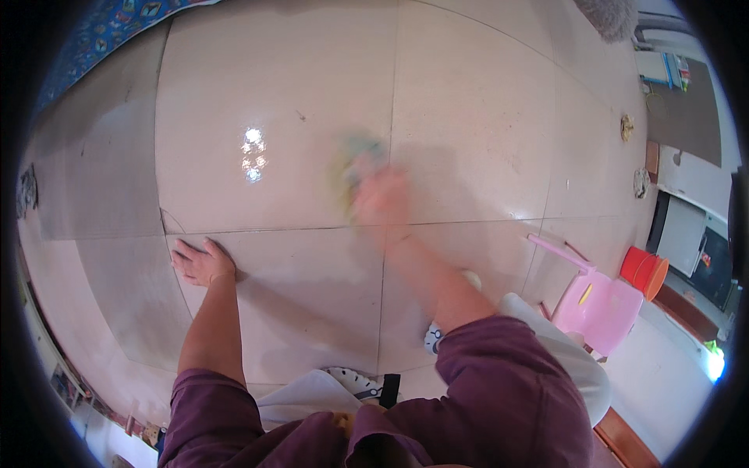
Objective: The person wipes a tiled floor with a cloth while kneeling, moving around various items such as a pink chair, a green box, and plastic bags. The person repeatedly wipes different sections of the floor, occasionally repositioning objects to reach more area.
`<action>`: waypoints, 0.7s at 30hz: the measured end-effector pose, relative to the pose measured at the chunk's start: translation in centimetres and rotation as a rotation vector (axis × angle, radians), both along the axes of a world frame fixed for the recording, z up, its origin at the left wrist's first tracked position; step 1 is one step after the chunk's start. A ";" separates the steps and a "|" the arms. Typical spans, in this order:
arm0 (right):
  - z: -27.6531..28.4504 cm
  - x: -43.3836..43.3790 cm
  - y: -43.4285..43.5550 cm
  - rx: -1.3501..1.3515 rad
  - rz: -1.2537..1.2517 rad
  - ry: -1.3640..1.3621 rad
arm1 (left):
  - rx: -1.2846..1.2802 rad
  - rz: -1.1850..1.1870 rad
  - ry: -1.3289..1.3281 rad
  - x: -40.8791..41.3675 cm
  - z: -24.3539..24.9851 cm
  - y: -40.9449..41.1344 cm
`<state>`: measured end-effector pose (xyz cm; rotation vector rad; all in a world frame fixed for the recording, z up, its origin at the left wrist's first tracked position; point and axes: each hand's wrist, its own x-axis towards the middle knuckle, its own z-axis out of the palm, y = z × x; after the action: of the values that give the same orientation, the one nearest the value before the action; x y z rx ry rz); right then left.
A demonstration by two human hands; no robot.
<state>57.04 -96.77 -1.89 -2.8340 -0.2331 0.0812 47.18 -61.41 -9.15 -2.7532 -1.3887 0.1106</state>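
Observation:
My left hand (202, 263) lies palm down on the tiled floor (316, 275), fingers spread, just below a grout line. It holds nothing. Farther ahead and to the right, my right hand (380, 190) is blurred by motion. Under its fingers is a yellow and green-blue cloth (345, 169), also blurred, pressed to or just above the large beige tile. The cloth's exact shape cannot be made out. Small dark marks (301, 116) show on the tile ahead of the cloth.
A pink plastic chair (603, 310) stands at right, with a red bucket (639, 269) behind it. Crumpled items (626, 127) lie near the far right wall. Blue patterned fabric (111, 44) hangs at upper left. My white patterned shoe (354, 381) is below me.

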 end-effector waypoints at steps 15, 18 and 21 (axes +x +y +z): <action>-7.5 0.7 -24.6 -0.302 -0.475 -0.126 | 0.006 -0.004 0.015 0.0 -0.5 0.2; -6.6 0.7 -20.9 -0.358 -0.571 -0.090 | 0.048 -0.029 -0.040 -0.4 -1.1 0.3; -5.4 -2.4 -8.8 -0.176 -0.431 -0.146 | 0.055 -0.011 -0.010 -0.4 -0.6 0.5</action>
<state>54.61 -105.58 -7.26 -2.9958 0.3742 -0.2069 46.78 -60.92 -9.77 -2.7207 -1.3574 0.0573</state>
